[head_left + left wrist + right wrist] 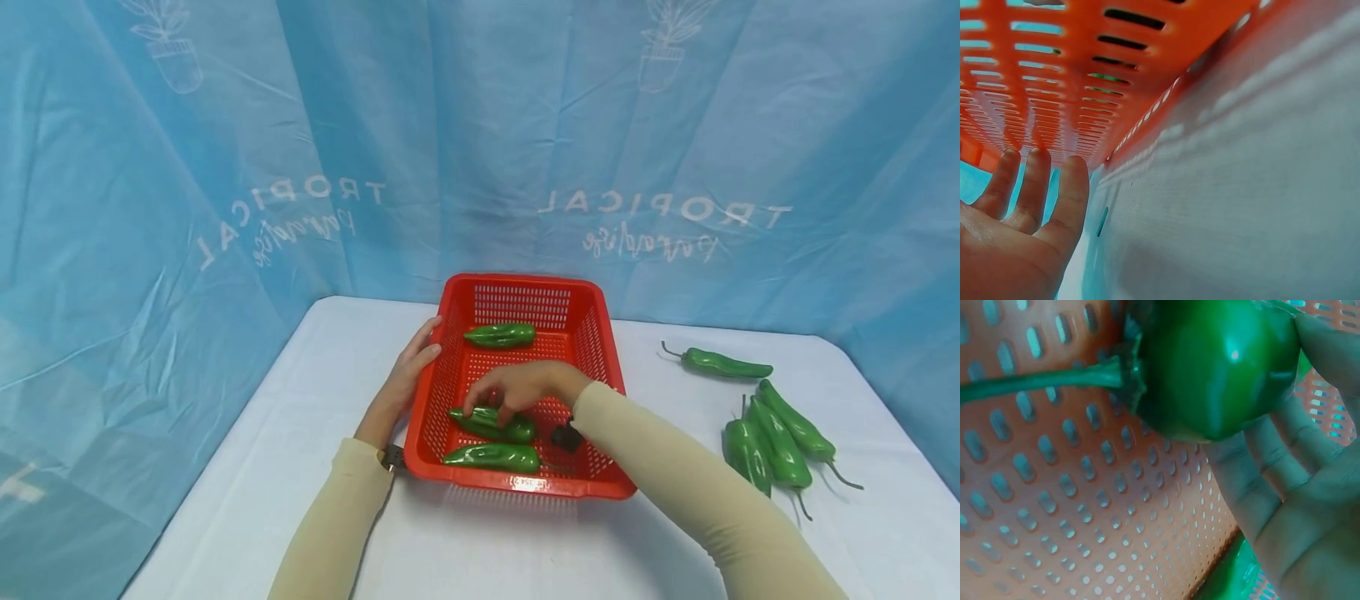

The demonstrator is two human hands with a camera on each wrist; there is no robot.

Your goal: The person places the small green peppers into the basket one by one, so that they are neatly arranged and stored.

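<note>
A red plastic basket (517, 487) with slotted walls stands on the white table. Inside it, my right hand (517, 387) grips a long green pepper (517, 429), with the thumb on one side and the fingers on the other. The right wrist view shows this pepper (1216, 369) close up, its stem pointing left. Two more green peppers lie in the basket: one by the near wall (491, 456), one toward the far wall (501, 335). My left hand (405, 375) rests against the basket's left side; its fingers (1072, 194) look fairly straight in the left wrist view.
Several green peppers lie on the table to the right of the basket: a single pepper (723, 364) farther back and a cluster (780, 442) nearer. Blue printed curtains (487, 150) hang behind and along the left of the white table (300, 400).
</note>
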